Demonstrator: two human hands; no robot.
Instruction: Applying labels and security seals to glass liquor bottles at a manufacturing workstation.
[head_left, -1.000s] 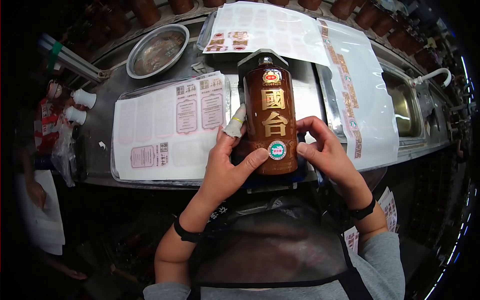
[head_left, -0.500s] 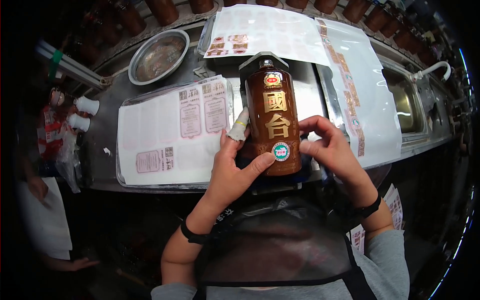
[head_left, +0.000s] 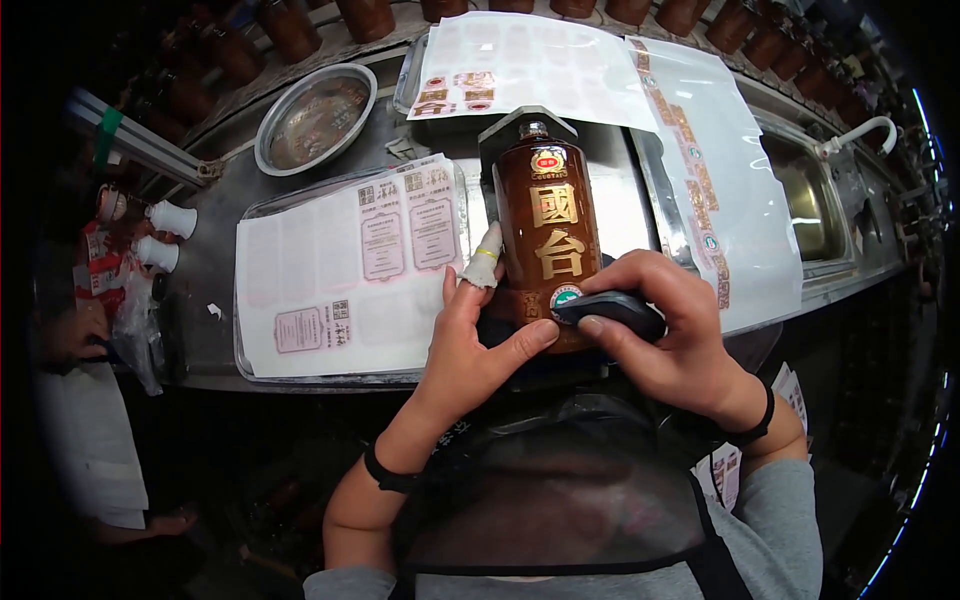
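Observation:
A glossy brown bottle with raised gold characters and a red emblem lies on its back in a dark cradle, neck pointing away from me. My left hand grips its lower left side, thumb on the front near the base; a yellow-ringed white cover wraps one finger. My right hand pinches a smooth, flat black tool, perhaps a scraper. Its tip rests at a round green-and-white sticker on the bottle's lower front, partly covering it.
Left of the bottle is a tray with a printed sheet. Transfer sheets lie beyond, and a long one to the right. A metal bowl and a sink flank them. Another person's hand shows far left.
My right hand, earlier at the bottle's right side, has come over its lower front with the black tool now visible in it. The left hand keeps its hold. The other person's hand moved up.

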